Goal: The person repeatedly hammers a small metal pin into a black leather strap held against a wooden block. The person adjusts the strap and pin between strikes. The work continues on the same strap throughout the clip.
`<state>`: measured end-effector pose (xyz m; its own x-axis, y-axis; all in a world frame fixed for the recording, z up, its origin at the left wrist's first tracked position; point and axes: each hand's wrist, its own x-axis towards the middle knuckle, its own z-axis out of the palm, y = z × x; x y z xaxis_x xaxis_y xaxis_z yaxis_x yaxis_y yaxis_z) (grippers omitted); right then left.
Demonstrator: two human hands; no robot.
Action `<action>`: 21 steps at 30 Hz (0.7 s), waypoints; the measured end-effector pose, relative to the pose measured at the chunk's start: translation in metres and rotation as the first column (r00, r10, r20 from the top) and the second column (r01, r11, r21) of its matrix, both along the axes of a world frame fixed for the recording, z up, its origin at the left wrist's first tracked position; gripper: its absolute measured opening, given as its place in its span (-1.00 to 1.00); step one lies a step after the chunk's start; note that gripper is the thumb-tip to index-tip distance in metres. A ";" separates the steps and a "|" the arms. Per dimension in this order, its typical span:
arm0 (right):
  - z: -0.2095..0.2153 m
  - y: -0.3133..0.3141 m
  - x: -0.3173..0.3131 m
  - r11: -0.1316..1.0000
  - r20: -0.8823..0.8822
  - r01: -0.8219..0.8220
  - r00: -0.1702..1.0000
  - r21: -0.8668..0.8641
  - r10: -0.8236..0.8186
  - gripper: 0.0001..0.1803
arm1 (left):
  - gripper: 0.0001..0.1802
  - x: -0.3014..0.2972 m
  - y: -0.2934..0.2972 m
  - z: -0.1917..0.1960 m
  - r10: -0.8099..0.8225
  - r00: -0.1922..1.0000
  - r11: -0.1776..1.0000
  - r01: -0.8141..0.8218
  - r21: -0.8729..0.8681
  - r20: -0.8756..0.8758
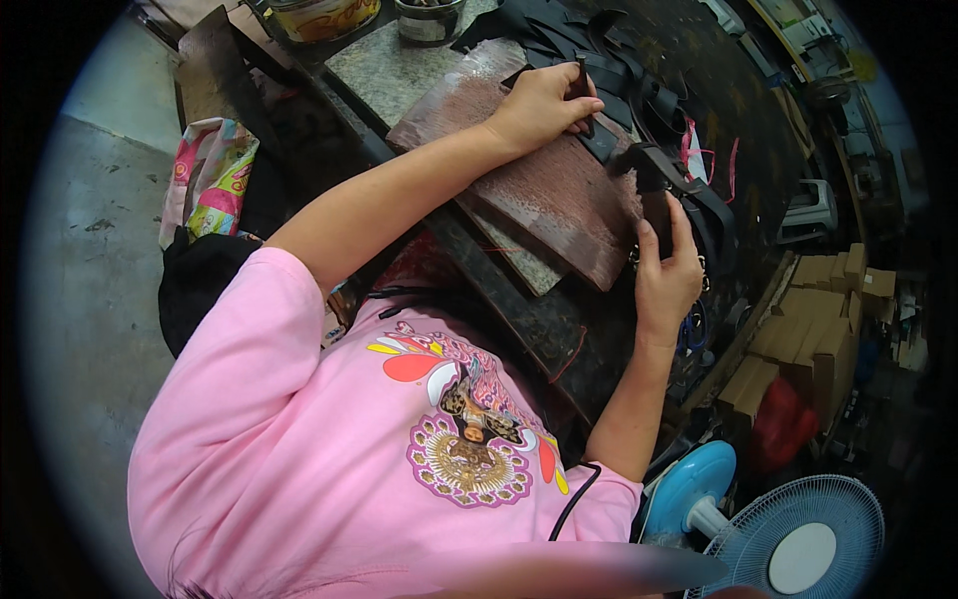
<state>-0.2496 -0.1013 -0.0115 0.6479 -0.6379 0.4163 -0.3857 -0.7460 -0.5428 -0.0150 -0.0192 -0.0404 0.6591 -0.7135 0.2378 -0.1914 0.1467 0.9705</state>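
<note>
My left hand [552, 106] is closed around a slim dark punch-like rod [582, 78], held upright. Its lower end meets a black leather strap [600, 142] lying across a worn reddish-brown board [559, 190]. At the board's right edge, my right hand [671, 272] grips a dark brown, block-like piece [656, 214] between thumb and fingers. A black curled end covers part of that piece, so its full shape is hidden. Under the board lies a grey stone slab [519, 255].
Black leather straps [654, 100] are heaped behind the board on the dark table [519, 299]. Two tins [429, 20] stand at the back. A colourful bag [212, 180] hangs at the left. Cardboard boxes [813, 319] and a blue fan [803, 539] are on the right.
</note>
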 end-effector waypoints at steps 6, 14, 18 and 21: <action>0.003 0.006 0.003 1.000 -0.097 0.017 0.995 -0.013 -0.018 -0.53 | -0.82 -0.002 0.001 0.003 0.038 0.999 0.999 -0.037 -0.024 0.029; 0.002 0.006 0.003 1.000 -0.114 0.013 0.993 -0.028 -0.016 -0.52 | -0.82 -0.002 -0.002 0.000 0.058 0.994 0.998 -0.055 -0.029 0.095; 0.001 0.005 0.002 1.000 -0.110 0.011 0.994 -0.021 -0.013 -0.51 | -0.82 -0.003 -0.004 -0.002 0.084 0.989 0.994 -0.076 -0.073 0.122; 0.000 0.005 0.002 1.000 -0.105 0.009 0.994 -0.017 -0.011 -0.51 | -0.81 -0.003 -0.003 -0.001 0.058 0.987 0.998 -0.058 -0.008 0.147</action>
<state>-0.2476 -0.0968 -0.0116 0.6821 -0.6383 0.3568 -0.4475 -0.7502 -0.4867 -0.0175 -0.0219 -0.0417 0.6568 -0.6739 0.3382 -0.3407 0.1349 0.9305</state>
